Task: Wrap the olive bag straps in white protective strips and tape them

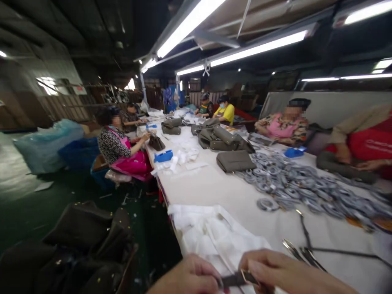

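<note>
My left hand (187, 276) and my right hand (286, 272) meet at the bottom edge of the view, over the near end of a long white table (220, 188). Between them they pinch a narrow dark strap (233, 280) with a small metal buckle at its right end. Both hands have their fingers closed on it. Just beyond the hands lies a heap of white bags or cloth (211, 232).
A big pile of coiled grey straps (300, 183) covers the table's right side, with olive handbags (234, 160) farther back. Metal pieces and a thin strap (303, 249) lie at right. Dark bags (79, 249) are heaped on the floor at left. Several seated people work along both sides.
</note>
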A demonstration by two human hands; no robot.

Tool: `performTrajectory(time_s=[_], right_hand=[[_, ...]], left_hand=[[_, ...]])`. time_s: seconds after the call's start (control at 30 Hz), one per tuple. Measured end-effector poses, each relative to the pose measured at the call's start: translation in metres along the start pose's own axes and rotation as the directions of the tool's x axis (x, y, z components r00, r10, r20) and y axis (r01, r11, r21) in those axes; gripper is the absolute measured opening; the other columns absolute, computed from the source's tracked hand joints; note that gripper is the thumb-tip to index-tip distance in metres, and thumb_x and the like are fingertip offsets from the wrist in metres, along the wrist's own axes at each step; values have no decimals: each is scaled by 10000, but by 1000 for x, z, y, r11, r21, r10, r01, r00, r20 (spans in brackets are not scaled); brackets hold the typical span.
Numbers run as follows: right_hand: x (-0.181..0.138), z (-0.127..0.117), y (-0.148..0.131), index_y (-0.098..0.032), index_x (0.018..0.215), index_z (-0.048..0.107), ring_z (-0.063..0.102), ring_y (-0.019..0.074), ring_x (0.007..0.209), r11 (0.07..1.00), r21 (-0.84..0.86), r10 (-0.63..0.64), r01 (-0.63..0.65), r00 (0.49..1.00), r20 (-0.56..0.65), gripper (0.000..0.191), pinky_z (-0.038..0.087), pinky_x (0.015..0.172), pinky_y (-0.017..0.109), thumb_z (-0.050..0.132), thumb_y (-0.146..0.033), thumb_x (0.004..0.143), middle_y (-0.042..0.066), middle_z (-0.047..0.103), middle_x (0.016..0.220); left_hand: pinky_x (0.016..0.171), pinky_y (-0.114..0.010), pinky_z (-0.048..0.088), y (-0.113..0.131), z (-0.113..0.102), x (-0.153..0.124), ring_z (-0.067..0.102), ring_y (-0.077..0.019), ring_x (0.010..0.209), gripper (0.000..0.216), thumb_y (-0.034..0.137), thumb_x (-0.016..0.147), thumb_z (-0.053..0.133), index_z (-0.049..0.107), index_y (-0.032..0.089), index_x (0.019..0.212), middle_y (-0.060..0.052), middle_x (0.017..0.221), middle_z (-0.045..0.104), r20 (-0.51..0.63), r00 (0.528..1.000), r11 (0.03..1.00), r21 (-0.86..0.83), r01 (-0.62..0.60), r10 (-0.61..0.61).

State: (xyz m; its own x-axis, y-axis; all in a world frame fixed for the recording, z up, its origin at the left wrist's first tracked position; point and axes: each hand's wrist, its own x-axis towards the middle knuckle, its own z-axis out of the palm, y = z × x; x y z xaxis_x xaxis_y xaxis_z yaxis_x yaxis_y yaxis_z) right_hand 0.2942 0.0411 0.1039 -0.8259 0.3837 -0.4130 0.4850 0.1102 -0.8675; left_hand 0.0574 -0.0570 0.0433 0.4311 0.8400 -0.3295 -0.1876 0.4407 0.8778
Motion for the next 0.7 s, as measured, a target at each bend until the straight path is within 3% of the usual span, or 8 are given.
performTrajectory(time_s=[0.1, 0.2, 0.33, 0.47, 0.7], right_hand=[[-7, -8, 4, -126, 782, 640, 357, 78, 519, 994, 50, 94, -92, 995, -22, 472, 265, 483, 201, 586, -589, 855, -56, 408, 549], [-7, -16, -10, -133, 734, 627, 266, 72, 538, 998, 36, 60, -57, 995, -78, 350, 170, 466, 213, 638, -470, 827, -67, 331, 569], [-6, -20, -38, -144, 672, 617, 277, 67, 519, 985, -151, 52, -77, 986, -161, 225, 178, 444, 210, 605, -317, 815, -68, 348, 540], [-4, -15, -50, -152, 623, 607, 302, 67, 499, 954, -261, 83, -145, 969, -234, 161, 193, 428, 200, 602, -246, 754, -72, 364, 502], [12, -2, -70, -158, 549, 583, 312, 71, 479, 865, -413, 146, -285, 930, -336, 163, 195, 462, 238, 611, -206, 702, -74, 330, 462]], left_hand=[[425, -184, 314, 4, -6, 3, 461, -67, 407, 222, 235, 700, 640, 761, 79, 801, -13, 539, 631, -33, 995, 996, -11, 92, -93], [434, -188, 353, 11, -4, 3, 538, -100, 444, 291, 278, 681, 637, 764, 65, 833, -78, 639, 706, 25, 993, 992, -43, 115, -114], [505, -201, 405, 14, 4, 3, 602, -135, 533, 391, 401, 736, 646, 781, 50, 842, -130, 695, 726, 78, 993, 995, -48, 89, -85], [544, -220, 427, 13, 6, 5, 621, -156, 575, 503, 525, 731, 673, 782, 56, 877, -168, 757, 742, 20, 997, 996, -45, 78, -77], [657, -267, 478, 14, 8, 10, 631, -165, 666, 444, 490, 782, 663, 778, 91, 940, -147, 820, 741, 8, 1000, 997, -73, -1, 2]])
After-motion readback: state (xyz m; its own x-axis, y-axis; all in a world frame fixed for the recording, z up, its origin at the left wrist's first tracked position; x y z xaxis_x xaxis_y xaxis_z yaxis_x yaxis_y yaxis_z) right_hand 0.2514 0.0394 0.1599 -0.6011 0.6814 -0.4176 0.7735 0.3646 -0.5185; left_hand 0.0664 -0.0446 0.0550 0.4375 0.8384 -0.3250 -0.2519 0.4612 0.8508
